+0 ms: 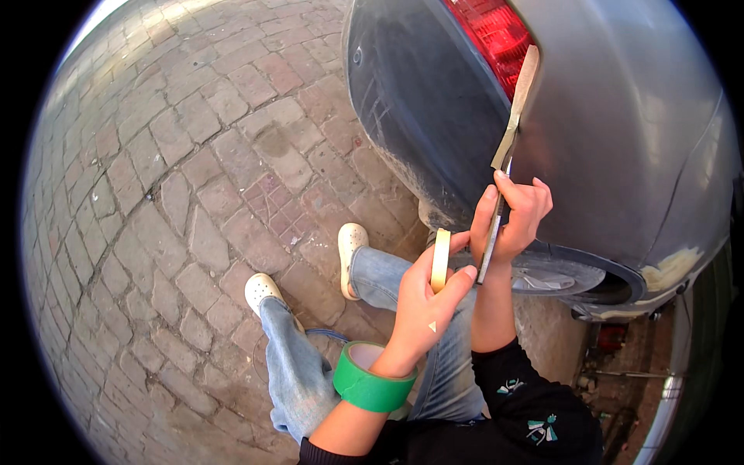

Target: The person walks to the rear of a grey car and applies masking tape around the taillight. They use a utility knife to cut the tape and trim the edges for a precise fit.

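Observation:
My left hand [418,306] is closed around a narrow pale yellow roll of masking tape [440,261], seen nearly edge-on. A wide green tape roll [373,389] hangs around my left wrist like a bracelet. Close beside it, my right hand [518,218] pinches a long, thin, dark-edged strip [491,246]; whether it is a blade or tape seen edge-on I cannot tell. Just above those fingers, a piece of masking tape [517,116] runs up along the edge of the car's red tail light [496,43], its lower end lifting off the body.
The grey car body [620,132] fills the right side, with a dark bumper area [426,101] left of the light. A scuffed pale patch [673,269] marks its lower right. Below my hands are the wheel [554,275] and my pale clogs [263,291] on stone paving [194,209].

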Demonstrator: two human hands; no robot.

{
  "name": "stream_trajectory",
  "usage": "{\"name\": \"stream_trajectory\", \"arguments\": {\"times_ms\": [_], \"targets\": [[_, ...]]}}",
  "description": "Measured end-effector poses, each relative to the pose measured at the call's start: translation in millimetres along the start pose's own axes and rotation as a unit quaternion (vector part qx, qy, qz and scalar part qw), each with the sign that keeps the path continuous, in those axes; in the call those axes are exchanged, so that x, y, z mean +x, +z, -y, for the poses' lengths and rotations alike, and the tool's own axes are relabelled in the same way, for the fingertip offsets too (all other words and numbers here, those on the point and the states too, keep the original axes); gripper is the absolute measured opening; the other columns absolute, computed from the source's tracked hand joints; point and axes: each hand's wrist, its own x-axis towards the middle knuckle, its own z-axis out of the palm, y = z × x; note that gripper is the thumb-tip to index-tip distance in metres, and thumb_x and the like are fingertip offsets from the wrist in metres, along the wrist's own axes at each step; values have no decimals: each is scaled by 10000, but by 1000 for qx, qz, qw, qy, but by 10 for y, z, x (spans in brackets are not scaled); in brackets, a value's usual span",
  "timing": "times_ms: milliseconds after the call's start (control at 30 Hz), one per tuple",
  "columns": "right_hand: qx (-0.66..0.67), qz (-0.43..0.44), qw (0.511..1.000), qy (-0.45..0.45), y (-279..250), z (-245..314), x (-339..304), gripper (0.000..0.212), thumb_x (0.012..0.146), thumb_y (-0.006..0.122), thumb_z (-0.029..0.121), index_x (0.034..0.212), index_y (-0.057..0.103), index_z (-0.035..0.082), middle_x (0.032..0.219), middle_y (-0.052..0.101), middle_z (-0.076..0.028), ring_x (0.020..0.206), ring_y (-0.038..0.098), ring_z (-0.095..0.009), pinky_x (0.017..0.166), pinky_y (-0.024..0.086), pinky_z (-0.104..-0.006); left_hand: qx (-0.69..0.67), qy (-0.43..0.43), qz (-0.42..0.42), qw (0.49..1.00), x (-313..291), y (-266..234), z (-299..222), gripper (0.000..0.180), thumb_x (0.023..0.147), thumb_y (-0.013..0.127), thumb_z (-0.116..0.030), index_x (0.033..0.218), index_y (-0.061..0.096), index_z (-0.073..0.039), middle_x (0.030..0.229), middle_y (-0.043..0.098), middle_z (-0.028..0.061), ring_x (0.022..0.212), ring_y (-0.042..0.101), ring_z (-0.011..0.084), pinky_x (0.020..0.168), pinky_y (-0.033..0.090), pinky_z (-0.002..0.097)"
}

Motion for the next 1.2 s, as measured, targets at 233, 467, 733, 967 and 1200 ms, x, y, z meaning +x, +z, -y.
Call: {"name": "stream_trajectory", "arguments": {"times_ms": [233, 467, 733, 967, 1200], "targets": [[6, -9, 1000, -7, 24, -6, -26, 253, 732, 646, -3, 973, 628, 72, 665, 479, -6, 622, 467, -173, 839, 401, -399, -2, 9, -9, 1000, 6, -7, 17, 405, 838, 641, -99, 1214, 551, 19, 701, 470, -76, 610, 380, -2, 551, 314, 169], [12, -12, 1000, -4, 19, 14, -20, 247, 718, 644, -1, 956, 635, 66, 650, 497, -2, 603, 464, -169, 833, 402, -393, -3, 7, -16, 1000, 5, -12, 22, 392, 837, 640, -97, 1199, 555, 27, 726, 490, -65, 613, 388, 1, 553, 327, 173], [16, -22, 1000, -2, 17, 36, -24, 225, 686, 630, -18, 894, 643, 66, 612, 492, 0, 573, 454, -168, 821, 409, -391, -11, 16, -19, 1000, -2, -18, 13, 393, 839, 630, -96, 1200, 545, 34, 1000, 606, 23, 676, 440, 11, 625, 394, 180], [15, -17, 1000, -5, -4, 35, -44, 216, 672, 619, -17, 872, 632, 62, 609, 490, -2, 569, 449, -168, 820, 406, -393, -8, 6, -20, 1000, -6, -33, 12, 370, 848, 603, -90, 1189, 542, 39, 1122, 596, 83, 833, 532, 66, 753, 445, 224], [6, -67, 998, -18, -35, 25, -131, 235, 690, 608, 3, 918, 611, 58, 639, 493, 12, 588, 437, -160, 854, 381, -381, -19, 4, -16, 1000, -3, -33, -5, 341, 853, 582, -78, 1168, 545, 49, 1113, 596, 98, 965, 562, 119, 838, 448, 255]]}}
